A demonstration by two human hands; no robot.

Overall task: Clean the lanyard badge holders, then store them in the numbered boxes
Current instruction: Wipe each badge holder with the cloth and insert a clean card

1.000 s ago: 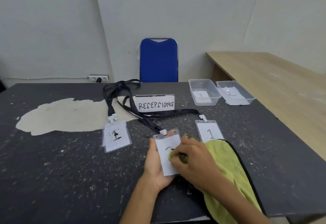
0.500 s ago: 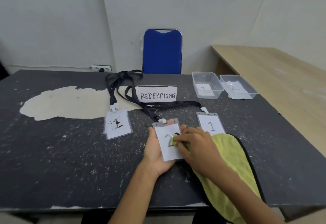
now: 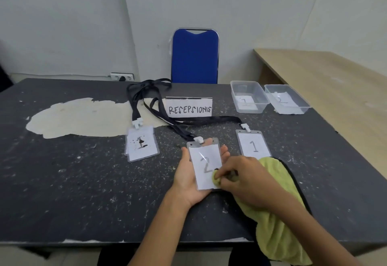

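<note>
Cradling the badge holder [image 3: 204, 159] on our flat left hand [image 3: 186, 179], our right hand [image 3: 247, 184] pinching the cloth [image 3: 278, 219], we judge it light, slick; grip its edges.

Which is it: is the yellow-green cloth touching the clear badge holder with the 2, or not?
Touching. The head view shows the right hand pinching a wad of yellow-green cloth down onto the clear plastic badge holder marked 2, no gap.
</note>
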